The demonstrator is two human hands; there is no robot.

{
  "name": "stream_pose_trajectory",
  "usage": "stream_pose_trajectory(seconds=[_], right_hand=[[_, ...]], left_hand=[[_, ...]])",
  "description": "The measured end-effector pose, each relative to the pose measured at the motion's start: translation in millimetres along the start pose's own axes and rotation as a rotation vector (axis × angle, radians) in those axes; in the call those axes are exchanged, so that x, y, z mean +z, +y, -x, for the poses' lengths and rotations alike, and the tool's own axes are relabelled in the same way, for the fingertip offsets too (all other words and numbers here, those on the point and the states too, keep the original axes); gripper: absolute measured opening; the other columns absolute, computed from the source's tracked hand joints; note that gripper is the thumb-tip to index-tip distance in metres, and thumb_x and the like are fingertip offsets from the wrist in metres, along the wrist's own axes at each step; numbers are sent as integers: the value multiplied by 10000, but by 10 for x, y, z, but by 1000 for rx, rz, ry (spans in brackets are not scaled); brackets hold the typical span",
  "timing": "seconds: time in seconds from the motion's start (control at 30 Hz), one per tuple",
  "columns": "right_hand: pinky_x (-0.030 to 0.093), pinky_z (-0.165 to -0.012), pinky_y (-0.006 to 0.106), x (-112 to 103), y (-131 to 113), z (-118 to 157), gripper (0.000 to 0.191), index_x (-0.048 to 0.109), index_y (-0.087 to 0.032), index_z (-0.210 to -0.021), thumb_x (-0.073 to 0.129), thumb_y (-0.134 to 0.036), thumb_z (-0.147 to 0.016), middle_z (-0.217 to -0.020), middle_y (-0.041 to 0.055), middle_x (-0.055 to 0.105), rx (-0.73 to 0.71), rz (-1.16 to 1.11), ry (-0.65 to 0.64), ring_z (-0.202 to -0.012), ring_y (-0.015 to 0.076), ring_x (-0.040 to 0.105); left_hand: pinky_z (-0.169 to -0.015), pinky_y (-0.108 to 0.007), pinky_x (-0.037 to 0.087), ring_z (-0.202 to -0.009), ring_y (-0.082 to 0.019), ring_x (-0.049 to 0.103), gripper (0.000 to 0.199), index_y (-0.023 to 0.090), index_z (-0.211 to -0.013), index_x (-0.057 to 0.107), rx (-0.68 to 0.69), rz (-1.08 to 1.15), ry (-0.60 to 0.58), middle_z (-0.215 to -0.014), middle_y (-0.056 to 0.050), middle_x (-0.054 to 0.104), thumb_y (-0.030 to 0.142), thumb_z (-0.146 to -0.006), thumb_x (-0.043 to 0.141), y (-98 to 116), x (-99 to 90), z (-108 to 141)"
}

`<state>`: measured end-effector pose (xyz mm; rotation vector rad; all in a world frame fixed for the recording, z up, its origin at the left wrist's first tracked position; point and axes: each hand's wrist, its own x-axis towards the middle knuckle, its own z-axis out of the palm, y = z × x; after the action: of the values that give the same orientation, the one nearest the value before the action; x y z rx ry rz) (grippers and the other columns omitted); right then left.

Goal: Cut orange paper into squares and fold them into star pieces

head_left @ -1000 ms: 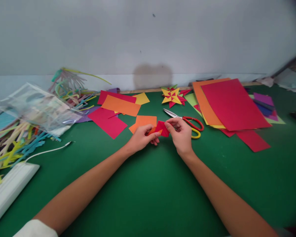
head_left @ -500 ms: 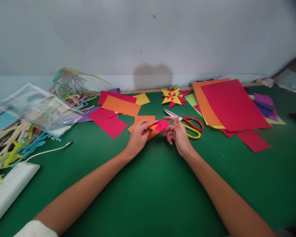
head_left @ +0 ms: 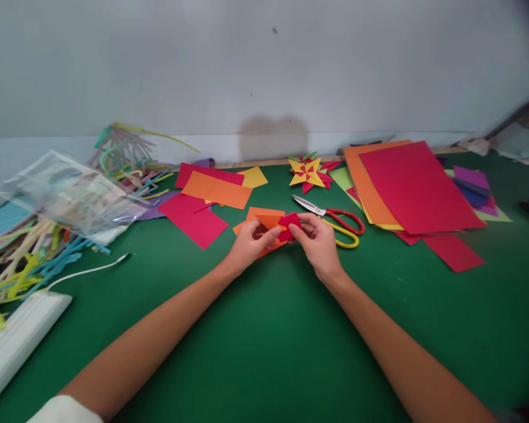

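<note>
Folding looks partway through — the red folded paper [head_left: 290, 223] and orange folded paper [head_left: 268, 221] meet mid-air between the hands, in front of the scissors; can't tell if they're locked together or just pressed. Left hand [head_left: 249, 244] pinches the orange part under its thumb, right hand [head_left: 320, 244] grips the red part between thumb and fingers. Done: creases in both held papers, plus a layered star [head_left: 306, 172] near the wall, apparently finished. Left, as a guess: squaring up this pair; red cut piece [head_left: 194, 218] and others beside it lie flat, unfolded. Scissors [head_left: 321, 212] rest just beyond the right hand, unused. Tabletop [head_left: 264, 341] is green, bare in front — large sheets [head_left: 423, 188] stacked right, coloured strips [head_left: 30, 252] and clear plastic bag [head_left: 74, 188] left, white cable [head_left: 88, 271] and white block [head_left: 24, 346] nearer. Pale wall [head_left: 264, 64] behind, with a soft shadow.
</note>
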<state>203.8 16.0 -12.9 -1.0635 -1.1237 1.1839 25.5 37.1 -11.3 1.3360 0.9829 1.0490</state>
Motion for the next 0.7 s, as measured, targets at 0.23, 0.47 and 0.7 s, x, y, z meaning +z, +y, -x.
stream_pose_trajectory(seconds=[0.23, 0.47, 0.7], right_hand=[[653, -723, 358, 57, -26, 51, 243, 695, -204, -976, 774, -399, -854, -907, 49, 787, 29, -56, -51, -783, 224, 774], [660, -744, 378, 47, -26, 63, 272, 697, -203, -1003, 777, -413, -850, -897, 51, 798, 53, -40, -75, -802, 238, 784], [667, -756, 408, 68, -25, 72, 290, 693, -215, -1029, 782, -416, -841, -899, 50, 807, 73, -48, -73, -794, 252, 791]], left_hand=[[-637, -269, 527, -738, -182, 689, 427, 134, -1025, 708, -40, -45, 25, -935, -83, 771, 489, -801, 786, 22, 17, 23], [-652, -269, 525, -825, -203, 704, 442, 144, -1061, 683, -32, -35, 22, -1023, -100, 766, 492, -807, 781, 7, 1, 29], [-661, -277, 534, -883, -228, 713, 412, 152, -1017, 679, -24, -27, 11, -1012, -94, 764, 488, -802, 785, 8, 0, 19]])
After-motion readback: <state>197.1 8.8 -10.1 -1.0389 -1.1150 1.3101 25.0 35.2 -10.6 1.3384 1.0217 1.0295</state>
